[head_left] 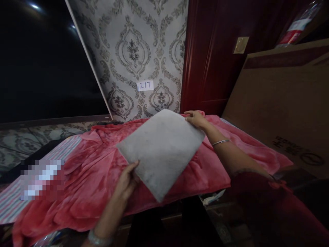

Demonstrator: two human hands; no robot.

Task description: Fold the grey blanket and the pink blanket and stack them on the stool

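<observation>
A flat grey square sheet [164,147], its surface faintly smudged, is held tilted with one corner toward me, above a pink plush blanket [95,175]. I cannot make out what it is made of. My left hand [127,181] grips its near left edge, thumb on top and fingers underneath. At the far right edge, my right hand [196,120] is closed on the sheet, with the fingers partly hidden. The blanket lies rumpled over the surface below and hangs over the front edge.
A dark television screen [48,65] stands at the left, by a patterned wall with a paper label [145,85] reading 277. Striped cloth [55,156] shows at the blanket's left. On the right is a large cardboard box [282,106] with a plastic bottle [295,29] above it.
</observation>
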